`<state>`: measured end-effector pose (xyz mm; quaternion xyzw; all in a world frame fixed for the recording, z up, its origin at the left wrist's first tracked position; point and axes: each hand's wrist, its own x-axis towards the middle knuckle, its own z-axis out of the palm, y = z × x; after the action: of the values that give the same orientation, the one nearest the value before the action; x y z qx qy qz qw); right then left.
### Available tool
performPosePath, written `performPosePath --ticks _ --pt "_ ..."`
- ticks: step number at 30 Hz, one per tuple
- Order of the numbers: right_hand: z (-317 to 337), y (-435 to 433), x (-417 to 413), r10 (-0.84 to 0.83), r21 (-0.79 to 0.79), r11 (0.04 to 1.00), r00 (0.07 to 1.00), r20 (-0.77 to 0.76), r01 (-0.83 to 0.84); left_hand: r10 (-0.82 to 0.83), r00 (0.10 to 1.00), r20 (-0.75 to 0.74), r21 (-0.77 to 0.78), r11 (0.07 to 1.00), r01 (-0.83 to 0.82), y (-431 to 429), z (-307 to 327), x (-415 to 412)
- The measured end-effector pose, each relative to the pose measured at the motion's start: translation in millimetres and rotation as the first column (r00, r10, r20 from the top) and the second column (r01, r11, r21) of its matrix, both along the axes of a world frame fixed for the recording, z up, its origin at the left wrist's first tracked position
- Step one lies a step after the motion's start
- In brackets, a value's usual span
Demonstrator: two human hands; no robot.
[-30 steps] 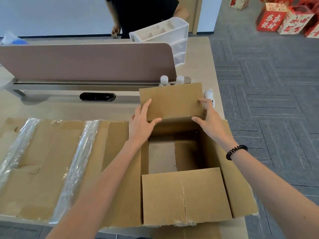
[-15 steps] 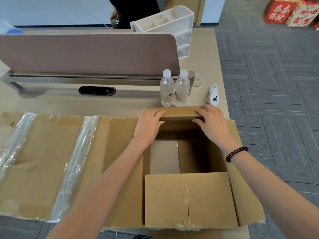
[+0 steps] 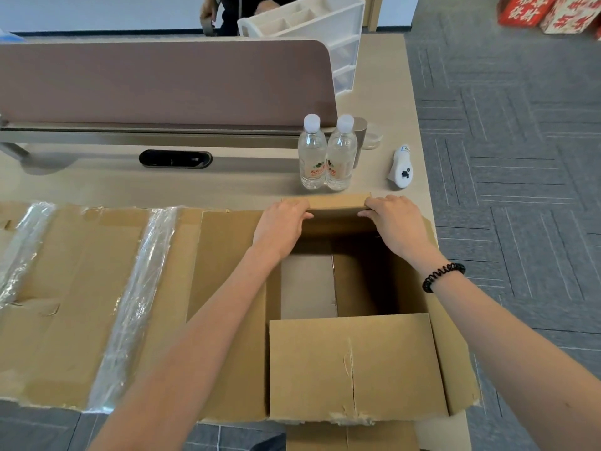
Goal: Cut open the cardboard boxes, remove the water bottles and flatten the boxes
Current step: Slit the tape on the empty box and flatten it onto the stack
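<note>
An open cardboard box stands on the desk in front of me, its inside holding no bottles. Its far flap is folded outward and down. My left hand grips the flap's left end and my right hand grips its right end. The near flap lies toward me, torn along its edge. Two clear water bottles with white caps stand upright just beyond the flap. A flattened cardboard box with clear tape strips lies to the left.
A white box cutter lies right of the bottles near the desk's right edge. A brown divider panel and a white drawer unit stand behind. Another person stands beyond the desk. Red boxes sit on the carpet far right.
The far flap stood upright a second ago and hid the bottles. Both hands have pushed it outward and down, and the bottles now show fully.
</note>
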<state>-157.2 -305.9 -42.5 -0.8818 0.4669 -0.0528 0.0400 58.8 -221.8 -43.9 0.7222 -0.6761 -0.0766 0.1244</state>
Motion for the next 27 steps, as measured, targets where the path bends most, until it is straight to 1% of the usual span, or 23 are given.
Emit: performPosePath --ticks 8,11,15,17,20,21,23,25,27 --pt "-9.0 -4.1 -5.6 0.002 0.044 0.999 0.990 0.140 -0.009 0.039 0.999 0.033 0.003 0.999 -0.039 -1.4 -10.2 2.4" --pt "-9.3 -4.9 -8.8 0.007 0.068 0.997 0.981 0.194 -0.021 0.009 0.999 0.039 0.019 1.000 -0.009 -0.6 -11.6 3.2" --pt "-3.2 8.5 -16.7 0.079 0.043 0.995 0.975 0.209 -0.090 -0.049 0.997 0.051 0.035 0.998 0.047 17.4 -1.0 -3.6" --pt "3.0 25.0 -21.1 0.109 0.062 0.990 0.961 0.256 -0.129 -0.071 0.995 0.069 0.016 0.997 0.070 33.2 5.3 -7.7" --pt "12.4 51.9 -31.0 0.162 0.085 0.976 0.933 0.322 -0.199 -0.109 0.994 -0.004 -0.007 0.994 0.109 60.7 11.6 -13.9" --pt "14.2 59.8 -33.6 0.174 0.122 0.967 0.925 0.338 -0.226 -0.119 0.992 -0.044 0.004 0.993 0.119 69.5 11.3 -14.2" --pt "15.2 74.9 -41.1 0.155 0.270 0.925 0.914 0.375 -0.268 -0.125 0.983 -0.131 0.061 0.989 0.134 89.4 13.8 -16.4" --pt "13.9 88.3 -49.8 0.141 0.404 0.868 0.923 0.358 -0.289 -0.125 0.974 -0.191 0.117 0.982 0.149 107.9 17.0 -18.8" --pt "14.0 99.7 -58.3 0.145 0.483 0.825 0.936 0.322 -0.294 -0.099 0.968 -0.230 0.176 0.974 0.142 122.7 23.0 -23.3"
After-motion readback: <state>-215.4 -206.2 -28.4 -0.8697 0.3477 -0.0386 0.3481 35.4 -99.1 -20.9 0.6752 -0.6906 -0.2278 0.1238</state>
